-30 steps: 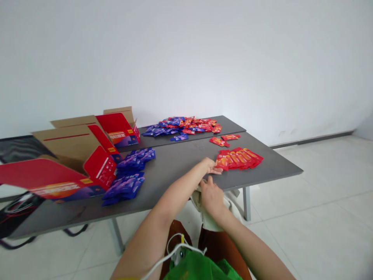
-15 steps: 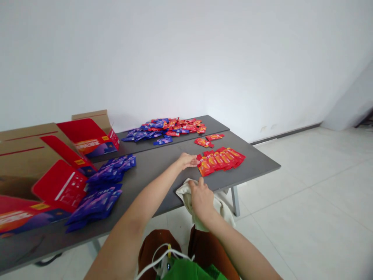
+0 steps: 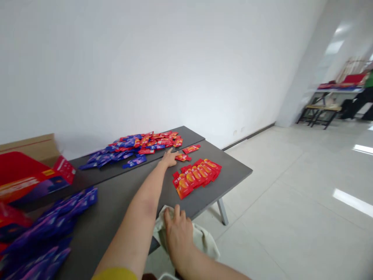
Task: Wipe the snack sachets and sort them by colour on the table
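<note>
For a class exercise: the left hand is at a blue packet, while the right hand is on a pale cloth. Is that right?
The colour is wrong: the head view shows the left hand at a red packet, and the right hand on a pale cloth.

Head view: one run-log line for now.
left hand: fingertips at flat red-orange packet, contact unclear | right hand: on off-white cloth at grey tabletop's near edge | fanned red-orange packets: on tabletop

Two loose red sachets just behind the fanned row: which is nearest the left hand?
The front flat red-and-orange sachet, with the left hand at its end; the other loose sachet lies farther back.
</note>
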### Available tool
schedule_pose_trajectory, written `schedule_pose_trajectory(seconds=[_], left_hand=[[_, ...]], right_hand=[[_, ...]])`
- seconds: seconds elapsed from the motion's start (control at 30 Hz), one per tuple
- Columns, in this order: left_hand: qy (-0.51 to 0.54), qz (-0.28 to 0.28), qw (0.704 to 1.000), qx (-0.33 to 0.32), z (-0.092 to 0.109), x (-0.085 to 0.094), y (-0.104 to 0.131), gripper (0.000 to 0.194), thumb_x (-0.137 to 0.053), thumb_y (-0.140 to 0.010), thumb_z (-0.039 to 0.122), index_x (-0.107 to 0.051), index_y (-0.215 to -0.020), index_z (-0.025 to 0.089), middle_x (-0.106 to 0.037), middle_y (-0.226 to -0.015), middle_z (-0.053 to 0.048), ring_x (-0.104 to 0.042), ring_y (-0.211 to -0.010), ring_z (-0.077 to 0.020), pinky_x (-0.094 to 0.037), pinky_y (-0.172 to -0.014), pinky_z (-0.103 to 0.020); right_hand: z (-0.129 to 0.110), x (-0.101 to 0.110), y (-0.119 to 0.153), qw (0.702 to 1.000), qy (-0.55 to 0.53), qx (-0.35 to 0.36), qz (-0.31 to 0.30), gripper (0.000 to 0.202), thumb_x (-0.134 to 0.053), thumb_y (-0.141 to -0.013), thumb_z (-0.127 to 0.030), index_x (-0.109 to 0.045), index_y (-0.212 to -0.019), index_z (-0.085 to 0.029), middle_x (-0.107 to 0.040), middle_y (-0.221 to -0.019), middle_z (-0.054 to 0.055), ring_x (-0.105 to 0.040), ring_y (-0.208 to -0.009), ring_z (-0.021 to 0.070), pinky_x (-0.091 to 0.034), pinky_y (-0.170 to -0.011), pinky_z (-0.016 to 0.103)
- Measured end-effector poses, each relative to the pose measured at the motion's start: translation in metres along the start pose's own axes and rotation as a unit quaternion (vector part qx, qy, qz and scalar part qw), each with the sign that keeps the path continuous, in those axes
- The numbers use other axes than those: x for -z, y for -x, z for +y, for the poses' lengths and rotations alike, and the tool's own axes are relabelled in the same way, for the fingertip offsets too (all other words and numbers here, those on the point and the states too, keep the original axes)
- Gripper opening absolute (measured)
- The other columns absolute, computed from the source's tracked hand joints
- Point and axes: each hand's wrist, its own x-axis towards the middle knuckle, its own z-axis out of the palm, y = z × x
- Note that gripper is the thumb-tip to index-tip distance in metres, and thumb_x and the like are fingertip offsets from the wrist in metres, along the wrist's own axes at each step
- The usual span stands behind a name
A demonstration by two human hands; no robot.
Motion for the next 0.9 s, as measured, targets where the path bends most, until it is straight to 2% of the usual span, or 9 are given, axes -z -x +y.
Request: schedule_pose_trajectory(seconds=[0.1,0.2,0.3,0.47,0.57,0.63,0.7,0.8,0.9], left_hand=[[-0.146,-0.054,0.987,-0.049,-0.016,-0.002,0.0,0.067,-0.057,-0.063,0.003,-0.059,-0.125,0.029,-0.05,-0.14,-0.005,-0.035,-0.134,-0.0287,-0.018,-0.111,-0.051],[-0.156,-0.022,0.987,-0.029,-0.037,0.004,0.017,0.057,-0.055,-0.07,0.005,-0.059,-0.125,0.02,-0.054,-0.135,-0.014,-0.041,-0.129,-0.0304,-0.021,-0.11,-0.049],[-0.132,0.031,0.991,0.009,-0.06,0.023,0.052,0.054,-0.052,-0.072,0.005,-0.058,-0.126,0.011,-0.057,-0.127,-0.02,-0.042,-0.127,-0.0298,-0.026,-0.108,-0.04],[-0.064,0.12,0.987,0.09,-0.082,0.072,0.124,0.036,-0.05,-0.083,0.019,-0.066,-0.115,0.016,-0.066,-0.113,-0.014,-0.052,-0.116,-0.0282,-0.034,-0.1,-0.035],[0.022,0.149,0.98,0.13,-0.082,0.09,0.17,0.034,-0.046,-0.088,0.032,-0.069,-0.106,0.015,-0.07,-0.103,-0.013,-0.06,-0.105,-0.0259,-0.043,-0.09,-0.033],[0.103,0.144,0.973,0.15,-0.079,0.093,0.203,0.036,-0.048,-0.088,0.036,-0.07,-0.103,0.012,-0.072,-0.094,-0.014,-0.066,-0.091,-0.0228,-0.049,-0.079,-0.03],[0.191,0.111,0.96,0.173,-0.075,0.09,0.24,0.033,-0.059,-0.081,0.038,-0.071,-0.094,0.01,-0.072,-0.082,-0.013,-0.068,-0.076,-0.0207,-0.051,-0.07,-0.028],[0.337,0.024,0.911,0.234,-0.071,0.082,0.294,0.02,-0.077,-0.061,0.027,-0.071,-0.071,0.01,-0.07,-0.066,-0.009,-0.065,-0.061,-0.0189,-0.053,-0.063,-0.03],[0.418,0.008,0.863,0.284,-0.07,0.076,0.338,0.016,-0.078,-0.053,0.017,-0.064,-0.057,0.01,-0.064,-0.054,-0.005,-0.06,-0.05,-0.016,-0.053,-0.057,-0.031]], right_hand=[[0.001,-0.002,-0.002,1.0,-0.005,0.001,-0.004,0.043,-0.044,-0.087,-0.011,-0.05,-0.126,-0.026,-0.056,-0.112,0.014,-0.06,-0.094,0.0249,-0.052,-0.07,0.038],[0.001,-0.003,-0.002,1.0,0.017,0.008,0.007,0.041,-0.045,-0.087,-0.012,-0.051,-0.124,-0.027,-0.055,-0.11,0.014,-0.06,-0.092,0.0246,-0.052,-0.069,0.037],[0.001,-0.003,0.0,0.998,0.046,0.016,0.025,0.041,-0.042,-0.088,-0.011,-0.052,-0.124,-0.028,-0.055,-0.108,0.012,-0.06,-0.088,0.0234,-0.052,-0.067,0.035],[0.004,-0.005,0.006,0.996,0.069,0.031,0.051,0.043,-0.038,-0.09,-0.01,-0.05,-0.126,-0.028,-0.053,-0.107,0.011,-0.06,-0.089,0.0222,-0.048,-0.067,0.03],[0.005,-0.002,0.005,0.997,0.023,0.038,0.055,0.049,-0.037,-0.088,-0.007,-0.047,-0.131,-0.028,-0.054,-0.111,0.01,-0.06,-0.09,0.0203,-0.045,-0.07,0.027],[0.0,0.005,0.001,0.996,-0.055,0.054,0.05,0.059,-0.041,-0.083,-0.005,-0.039,-0.137,-0.028,-0.056,-0.114,0.008,-0.061,-0.091,0.0185,-0.043,-0.073,0.025],[-0.011,0.012,-0.004,0.985,-0.136,0.082,0.066,0.061,-0.045,-0.08,-0.009,-0.037,-0.138,-0.027,-0.059,-0.117,0.006,-0.059,-0.098,0.0192,-0.042,-0.077,0.025],[-0.041,0.017,-0.006,0.97,-0.18,0.111,0.12,0.045,-0.044,-0.083,-0.016,-0.046,-0.127,-0.023,-0.061,-0.114,0.006,-0.057,-0.102,0.0206,-0.041,-0.08,0.027],[-0.076,0.004,-0.003,0.969,-0.151,0.162,0.109,0.034,-0.043,-0.085,-0.017,-0.054,-0.116,-0.024,-0.062,-0.108,0.005,-0.058,-0.097,0.0191,-0.041,-0.08,0.026]])
